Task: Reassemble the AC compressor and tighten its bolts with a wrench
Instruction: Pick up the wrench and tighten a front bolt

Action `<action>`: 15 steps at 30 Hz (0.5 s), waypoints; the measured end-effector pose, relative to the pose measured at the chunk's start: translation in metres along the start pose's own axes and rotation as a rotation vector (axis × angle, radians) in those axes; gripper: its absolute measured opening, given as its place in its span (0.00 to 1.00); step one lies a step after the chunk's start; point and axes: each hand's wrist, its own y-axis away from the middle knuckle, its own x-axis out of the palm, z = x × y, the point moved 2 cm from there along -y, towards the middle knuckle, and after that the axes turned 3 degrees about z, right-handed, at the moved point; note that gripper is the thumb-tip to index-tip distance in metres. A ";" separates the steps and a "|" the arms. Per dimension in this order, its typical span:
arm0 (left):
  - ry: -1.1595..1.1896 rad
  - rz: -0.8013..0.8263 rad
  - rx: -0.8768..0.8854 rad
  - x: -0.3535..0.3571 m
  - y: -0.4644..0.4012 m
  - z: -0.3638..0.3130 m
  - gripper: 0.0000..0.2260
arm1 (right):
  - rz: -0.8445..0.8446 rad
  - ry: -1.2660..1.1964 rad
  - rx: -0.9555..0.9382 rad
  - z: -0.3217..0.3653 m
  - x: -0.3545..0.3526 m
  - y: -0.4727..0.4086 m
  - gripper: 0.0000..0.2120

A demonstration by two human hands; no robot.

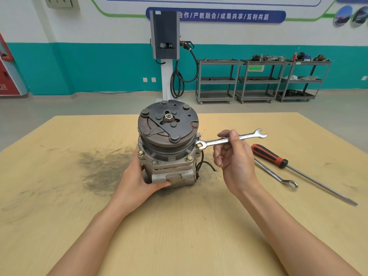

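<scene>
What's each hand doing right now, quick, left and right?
Left hand: grips the AC compressor at its lower body, steadying it.
Right hand: pinches the combination wrench, whose ring end sits on a bolt.

Bright even indoor light, soft shadows, sharp centre, wide-angle bend at edges, slight glare on wrench (231, 139)

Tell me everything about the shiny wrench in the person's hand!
The wrench is a slim, shiny silver metal bar with small markings on its shaft. Its ring end sits over a yellowish bolt on the right side of the compressor; its open, forked end points right and slightly up, free in the air. It lies almost level above the table. The right hand pinches the middle of its shaft between thumb and fingers. Nothing else touches it.
</scene>
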 end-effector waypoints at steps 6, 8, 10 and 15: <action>-0.014 -0.011 -0.019 0.000 0.001 0.000 0.42 | -0.017 -0.068 -0.039 0.013 -0.006 -0.011 0.17; -0.033 -0.014 -0.017 0.000 0.001 -0.001 0.41 | -0.130 0.036 -0.088 0.025 -0.022 -0.017 0.18; -0.041 -0.015 -0.020 0.000 0.001 -0.002 0.41 | -0.236 0.410 -0.142 0.036 -0.043 -0.020 0.21; -0.052 -0.021 -0.022 0.000 0.003 -0.006 0.39 | -0.041 1.541 0.108 0.025 -0.073 -0.023 0.24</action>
